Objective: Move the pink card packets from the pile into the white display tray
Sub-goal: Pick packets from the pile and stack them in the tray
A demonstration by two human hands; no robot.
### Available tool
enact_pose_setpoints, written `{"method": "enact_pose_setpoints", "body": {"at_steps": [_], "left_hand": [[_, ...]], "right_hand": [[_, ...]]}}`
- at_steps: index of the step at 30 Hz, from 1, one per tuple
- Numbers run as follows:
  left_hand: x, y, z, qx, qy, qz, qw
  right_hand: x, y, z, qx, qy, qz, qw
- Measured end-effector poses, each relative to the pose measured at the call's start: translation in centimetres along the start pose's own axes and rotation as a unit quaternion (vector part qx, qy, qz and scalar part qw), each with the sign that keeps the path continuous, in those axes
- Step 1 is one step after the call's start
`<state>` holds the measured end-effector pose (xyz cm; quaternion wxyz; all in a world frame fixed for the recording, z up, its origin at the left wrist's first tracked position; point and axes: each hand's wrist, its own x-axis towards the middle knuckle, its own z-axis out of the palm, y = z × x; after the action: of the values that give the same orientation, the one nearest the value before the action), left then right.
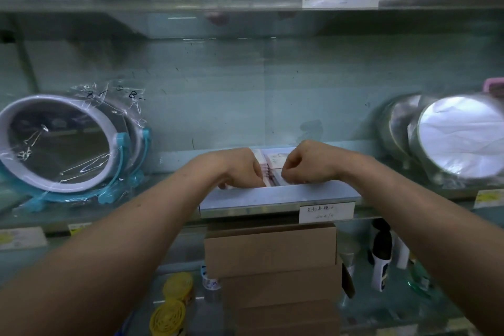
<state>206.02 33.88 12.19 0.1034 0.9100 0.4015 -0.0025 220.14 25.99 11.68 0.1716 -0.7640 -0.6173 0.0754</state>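
A white display tray (281,198) sits on the glass shelf at the middle of the view, its front wall facing me. Pink card packets (270,165) stand in a row inside it, seen between my hands. My left hand (240,168) reaches down into the tray from the left, fingers curled onto the packets. My right hand (305,162) does the same from the right, fingertips pinching at the packets' tops. The tray wall hides the fingertips and the lower parts of the packets. No separate pile is in view.
A wrapped round mirror with a blue stand (62,144) sits left of the tray. Round silver mirrors (452,136) stand to the right. Brown cardboard boxes (272,251) are stacked below the shelf, beside yellow tins (174,300) and bottles (381,256). A handwritten label (326,213) hangs under the tray.
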Motion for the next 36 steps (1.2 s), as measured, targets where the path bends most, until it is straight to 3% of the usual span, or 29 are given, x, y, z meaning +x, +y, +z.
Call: {"method": "enact_pose_setpoints", "body": {"at_steps": [9, 13, 21, 36], "left_hand": [[0.7, -0.1, -0.1, 0.012, -0.012, -0.011, 1.000], [-0.2, -0.2, -0.1, -0.016, 0.067, -0.009, 0.998], [-4.2, 0.8, -0.6, -0.039, 0.218, -0.018, 0.975], [-14.8, 4.0, 4.5, -0.005, 0.133, -0.149, 0.980]], "right_hand": [[-0.4, -0.8, 0.8, 0.002, 0.032, 0.023, 0.999], [-1.0, -0.5, 0.8, -0.010, 0.094, 0.017, 0.995], [-4.8, -2.0, -0.8, -0.039, 0.112, -0.028, 0.993], [-12.0, -2.2, 2.7, -0.024, 0.011, -0.130, 0.991]]}}
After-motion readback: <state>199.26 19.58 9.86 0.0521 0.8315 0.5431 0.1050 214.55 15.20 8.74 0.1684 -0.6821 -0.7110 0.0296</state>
